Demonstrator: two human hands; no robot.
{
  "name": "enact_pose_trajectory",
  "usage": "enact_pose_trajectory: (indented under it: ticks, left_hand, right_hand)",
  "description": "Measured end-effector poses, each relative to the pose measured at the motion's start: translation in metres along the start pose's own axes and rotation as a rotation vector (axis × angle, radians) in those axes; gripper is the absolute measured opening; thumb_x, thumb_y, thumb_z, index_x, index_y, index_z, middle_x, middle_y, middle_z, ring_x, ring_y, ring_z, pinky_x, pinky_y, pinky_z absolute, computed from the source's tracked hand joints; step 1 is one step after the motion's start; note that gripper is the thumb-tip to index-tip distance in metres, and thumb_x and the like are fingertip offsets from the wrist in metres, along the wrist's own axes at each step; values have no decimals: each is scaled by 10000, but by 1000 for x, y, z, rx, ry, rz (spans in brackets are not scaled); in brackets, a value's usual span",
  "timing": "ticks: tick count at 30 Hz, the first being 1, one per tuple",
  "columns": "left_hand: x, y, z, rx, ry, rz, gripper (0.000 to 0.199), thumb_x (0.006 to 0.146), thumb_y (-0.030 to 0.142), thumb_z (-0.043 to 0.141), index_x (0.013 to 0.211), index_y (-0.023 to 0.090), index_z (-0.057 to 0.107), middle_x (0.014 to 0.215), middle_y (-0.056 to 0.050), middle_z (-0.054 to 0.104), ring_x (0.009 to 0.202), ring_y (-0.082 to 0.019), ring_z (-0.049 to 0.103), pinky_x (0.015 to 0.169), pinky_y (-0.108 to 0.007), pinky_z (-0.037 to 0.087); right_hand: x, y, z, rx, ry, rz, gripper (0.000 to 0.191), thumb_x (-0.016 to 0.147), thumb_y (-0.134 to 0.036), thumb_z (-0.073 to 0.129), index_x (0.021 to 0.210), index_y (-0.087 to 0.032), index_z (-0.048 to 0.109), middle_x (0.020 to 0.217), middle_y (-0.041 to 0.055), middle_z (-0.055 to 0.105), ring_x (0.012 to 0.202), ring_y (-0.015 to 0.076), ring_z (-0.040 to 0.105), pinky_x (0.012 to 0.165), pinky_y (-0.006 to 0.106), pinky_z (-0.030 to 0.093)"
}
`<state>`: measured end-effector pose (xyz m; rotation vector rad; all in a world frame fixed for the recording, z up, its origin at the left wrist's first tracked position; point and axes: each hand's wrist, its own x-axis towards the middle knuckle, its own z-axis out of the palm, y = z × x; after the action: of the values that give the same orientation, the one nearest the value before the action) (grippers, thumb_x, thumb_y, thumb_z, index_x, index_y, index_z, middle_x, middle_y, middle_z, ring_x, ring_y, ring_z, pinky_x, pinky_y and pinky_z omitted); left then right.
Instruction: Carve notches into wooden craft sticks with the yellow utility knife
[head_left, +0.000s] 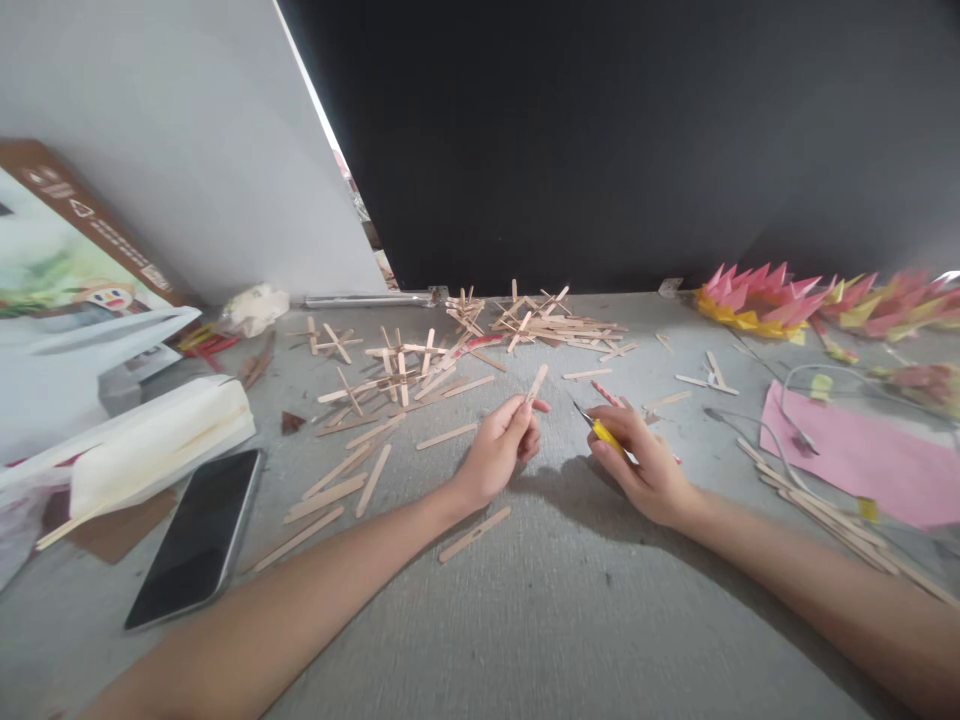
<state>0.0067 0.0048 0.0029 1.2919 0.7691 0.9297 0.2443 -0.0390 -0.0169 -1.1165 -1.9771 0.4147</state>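
Left hand pinching 1 wooden stick, right hand gripping yellow knife (blade twd stick), hands apart

Pale wooden craft stick, tilted up-right above the grey tabletop; yellow-handled knife, blade toward it.

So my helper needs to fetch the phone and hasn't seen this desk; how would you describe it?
Start at the open white book on the grey table's left side. The phone lies just beside it, the only flat black slab among pale wooden sticks.
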Motion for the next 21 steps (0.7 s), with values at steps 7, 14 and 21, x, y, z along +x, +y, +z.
enact_pose_trajectory:
  ticks: [7,14,21]
  left_hand:
    - [1,-3,1,9,42,32,409,1048,564,540,1258,220,471,682,63,546,565,-119,479,555,-247,370]
    - [-4,-3,3,4,18,34,388,1064,552,501,1259,230,403,707,54,620,566,-123,508,585,-266,403]
    - [-3,-5,4,-4,17,49,352,1061,572,507,1042,254,358,720,42,670,551,-116,533,574,-264,412]
  right_hand:
    - [0,-3,-1,108,-43,72,295,1119,-424,450,1370,-280,505,870,8,690,648,162,617,686,309,530]
    - [-5,0,8,494,64,110,380,1146,-433,360,1512,-384,266,943,3,686,569,140,603,541,297,541]
    - [3,-2,4,355,41,215,325,1150,-400,353,1370,-336,583,1042,35,668,530,94,634,456,247,537]
